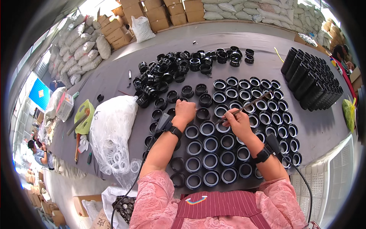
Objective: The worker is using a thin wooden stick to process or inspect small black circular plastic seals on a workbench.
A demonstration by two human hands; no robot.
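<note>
My right hand (237, 121) is closed around a thin dark stick (251, 102), which slants up to the right over the rings. Under and around it stand rows of black rings (211, 143), many with a pale inner rim. My left hand (185, 111) is closed, knuckles up, among plain black rings (205, 100) left of those rows. Its fingertips are mostly hidden, and whether they grip a ring does not show. Both wrists wear black straps with a cabled device.
Loose black rings (164, 68) lie heaped at the far side. Tall stacked black rings (310, 80) stand at the right. A clear plastic bag of white rings (112, 133) lies left, beside a green basket (84, 114). A white crate (329, 179) is near right.
</note>
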